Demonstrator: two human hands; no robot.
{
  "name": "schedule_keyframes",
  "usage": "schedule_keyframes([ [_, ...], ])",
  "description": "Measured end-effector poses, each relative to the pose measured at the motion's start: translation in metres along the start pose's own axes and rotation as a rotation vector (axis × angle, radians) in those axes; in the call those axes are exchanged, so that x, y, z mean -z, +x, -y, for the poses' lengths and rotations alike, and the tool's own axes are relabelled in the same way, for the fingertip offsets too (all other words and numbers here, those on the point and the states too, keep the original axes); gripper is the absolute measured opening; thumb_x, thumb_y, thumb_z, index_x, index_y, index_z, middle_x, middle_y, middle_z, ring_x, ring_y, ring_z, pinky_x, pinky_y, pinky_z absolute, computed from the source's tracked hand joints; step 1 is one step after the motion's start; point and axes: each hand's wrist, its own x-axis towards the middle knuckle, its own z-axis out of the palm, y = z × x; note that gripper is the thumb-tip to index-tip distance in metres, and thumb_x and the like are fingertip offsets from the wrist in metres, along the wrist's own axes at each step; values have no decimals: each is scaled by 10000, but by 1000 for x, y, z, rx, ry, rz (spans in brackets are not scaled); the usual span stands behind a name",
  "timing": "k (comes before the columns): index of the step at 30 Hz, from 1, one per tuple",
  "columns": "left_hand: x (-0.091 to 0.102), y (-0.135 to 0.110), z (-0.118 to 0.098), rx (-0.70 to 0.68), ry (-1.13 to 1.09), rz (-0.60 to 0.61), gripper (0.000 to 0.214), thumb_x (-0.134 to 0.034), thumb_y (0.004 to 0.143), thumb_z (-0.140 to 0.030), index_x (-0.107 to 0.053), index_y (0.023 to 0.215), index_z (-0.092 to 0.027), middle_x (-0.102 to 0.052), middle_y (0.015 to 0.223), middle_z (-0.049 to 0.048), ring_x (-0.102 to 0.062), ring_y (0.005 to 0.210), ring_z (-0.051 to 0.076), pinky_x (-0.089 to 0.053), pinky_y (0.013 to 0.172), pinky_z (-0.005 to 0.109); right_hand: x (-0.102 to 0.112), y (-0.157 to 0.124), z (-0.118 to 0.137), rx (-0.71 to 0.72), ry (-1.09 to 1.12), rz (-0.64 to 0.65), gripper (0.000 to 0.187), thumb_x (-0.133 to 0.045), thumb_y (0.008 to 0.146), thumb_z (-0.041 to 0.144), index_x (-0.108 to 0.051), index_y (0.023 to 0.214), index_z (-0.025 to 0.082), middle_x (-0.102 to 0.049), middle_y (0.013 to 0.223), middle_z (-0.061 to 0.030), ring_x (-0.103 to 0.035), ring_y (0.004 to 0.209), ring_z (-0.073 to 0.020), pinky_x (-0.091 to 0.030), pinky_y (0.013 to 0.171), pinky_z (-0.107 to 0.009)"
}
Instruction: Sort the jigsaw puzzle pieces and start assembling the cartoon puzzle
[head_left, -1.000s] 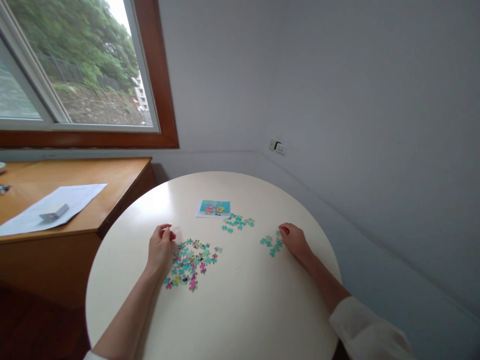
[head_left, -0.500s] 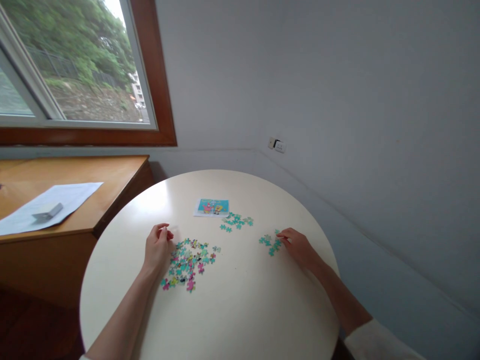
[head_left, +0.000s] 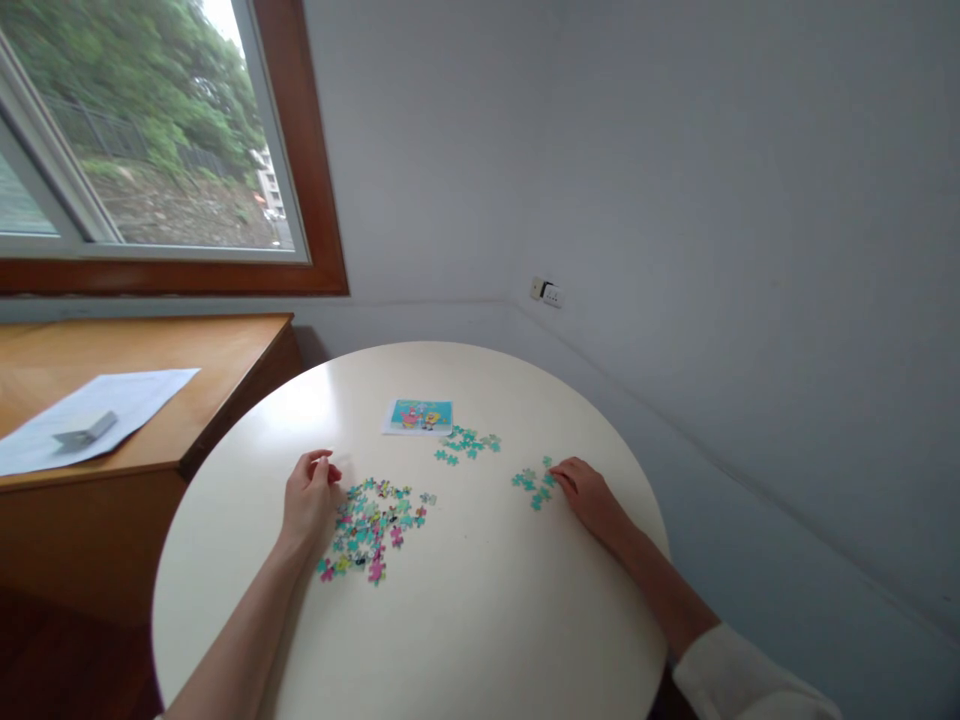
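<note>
My left hand [head_left: 307, 492] rests on its side at the left of the white round table [head_left: 465, 630]. Its fingers are loosely curled and a little apart, and nothing shows in them. Just right of it lies a mixed pile of jigsaw puzzle pieces [head_left: 371, 525] in turquoise, pink and yellow. My right hand [head_left: 590, 492] is at the table's right side, thumb and fingertips closed on a turquoise puzzle piece [head_left: 550, 479] at the edge of a small turquoise group [head_left: 523, 480]. Its fingers partly hide that piece. Another turquoise group [head_left: 466, 442] lies at mid-table.
A picture card [head_left: 420, 417] with two cartoon figures lies behind the pieces. To the left stands a wooden desk [head_left: 225, 345] with a paper sheet [head_left: 154, 390] and a small whitish box [head_left: 85, 430]. Walls and a window [head_left: 172, 130] bound the far side.
The whole view has shifted slightly left. My right fingertips are a little lower against the turquoise pieces, and a piece beside them has moved slightly. My left hand stays in place.
</note>
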Motion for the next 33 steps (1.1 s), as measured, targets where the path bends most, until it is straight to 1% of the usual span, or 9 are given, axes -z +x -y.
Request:
schedule_keyframes([
  [3,0,0,1,3,-8,2,234,-440,697,-333,-550,825,-171,-531,579,2,-509,516,142,-401,434,231,2,0,0,-35,7,32,196,-475,809,195,-662,845,151,-633,862,-84,-582,842,-182,-450,805,-312],
  [6,-1,0,0,8,-17,0,244,-436,696,-344,-546,831,-173,-526,573,-3,-500,495,138,-389,420,228,6,5,0,-133,-1,75,184,-525,763,200,-662,874,148,-633,883,-78,-592,816,-172,-457,765,-290],
  [11,-1,-1,0,13,-33,-4,247,-443,682,-347,-544,822,-170,-524,569,-1,-506,509,142,-391,426,230,12,19,4,-251,-54,181,122,-585,671,155,-666,761,154,-643,802,-53,-590,754,-158,-440,722,-262],
  [16,-1,-2,-1,18,-39,-2,249,-439,688,-348,-544,826,-171,-522,570,-5,-495,488,133,-385,417,226,16,23,9,-289,-20,206,70,-585,654,160,-643,693,162,-653,676,-32,-582,629,-144,-425,592,-235],
  [20,-1,-2,-2,24,-34,2,239,-440,692,-334,-545,827,-167,-523,569,-6,-483,476,126,-379,410,221,20,20,12,-284,33,198,88,-553,692,226,-625,684,175,-645,633,-9,-580,610,-137,-421,577,-227],
  [23,-1,-3,-3,20,-36,-2,231,-440,694,-325,-545,823,-164,-521,562,-7,-488,479,127,-382,412,219,21,16,10,-275,37,94,128,-515,699,242,-621,687,169,-637,640,-17,-579,622,-150,-427,600,-249],
  [26,-1,-3,-3,19,-24,-3,230,-440,693,-323,-547,823,-165,-526,565,-4,-502,499,134,-394,424,223,19,9,5,-210,-33,-5,158,-468,701,211,-611,646,170,-632,679,-44,-580,660,-167,-439,646,-278],
  [30,-1,-2,-3,24,-15,-6,229,-440,693,-321,-550,822,-167,-528,568,-2,-506,506,137,-396,427,224,17,-2,-5,-59,-53,22,226,-422,762,219,-621,663,176,-637,751,-75,-586,714,-178,-459,697,-301],
  [33,-1,-2,-4,28,-10,-6,229,-439,692,-321,-550,822,-169,-525,567,-4,-500,501,134,-391,425,222,16,-9,-14,-29,-37,-8,283,-376,810,240,-650,787,175,-657,846,-90,-604,798,-190,-470,766,-329],
])
